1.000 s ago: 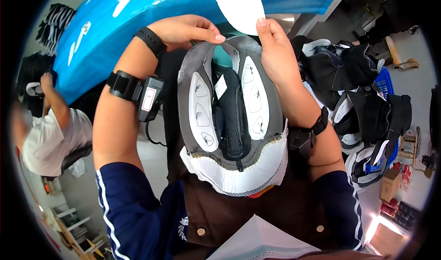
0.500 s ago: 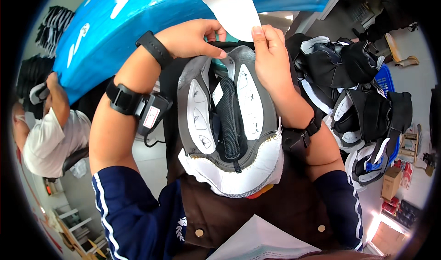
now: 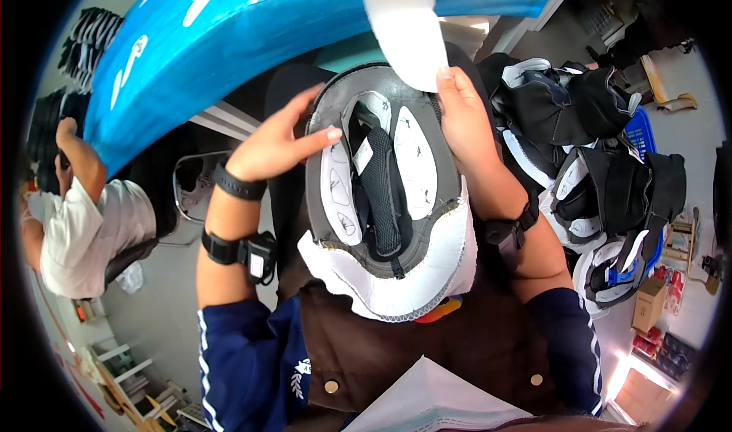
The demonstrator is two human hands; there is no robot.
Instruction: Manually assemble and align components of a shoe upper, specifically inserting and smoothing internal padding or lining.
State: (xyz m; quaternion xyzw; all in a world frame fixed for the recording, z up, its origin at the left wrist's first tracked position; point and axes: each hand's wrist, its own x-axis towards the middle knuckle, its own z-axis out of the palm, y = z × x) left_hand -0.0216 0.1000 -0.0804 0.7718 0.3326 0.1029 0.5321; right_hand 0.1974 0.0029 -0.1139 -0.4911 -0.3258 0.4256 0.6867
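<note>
A sewn, padded liner [image 3: 322, 184], shaped like the inside of a helmet, rests against my lap. Its grey rim encloses a black mesh strip [image 3: 381, 195], with white pads [image 3: 415, 165] bearing drawn outlines on either side. White fabric [image 3: 385, 298] with zigzag stitching edges the near end. My left hand [image 3: 278, 146] grips the liner's left rim, thumb on the inner side and fingers at the outer edge. At the far right rim, my right hand [image 3: 467, 119] pinches the lower end of a long white piece [image 3: 412, 35]. Some right fingers are hidden.
A blue-covered surface [image 3: 229, 51] spans the far side. On the right, similar black and white padded pieces [image 3: 610, 188] are heaped by a blue basket [image 3: 639, 131]. At left, a co-worker in a light shirt [image 3: 99, 234] sits near stacked dark pieces [image 3: 91, 43].
My left hand has moved from the liner's far end down to its left rim. The liner has turned slightly, and the white piece has shifted right and down with my right hand.
</note>
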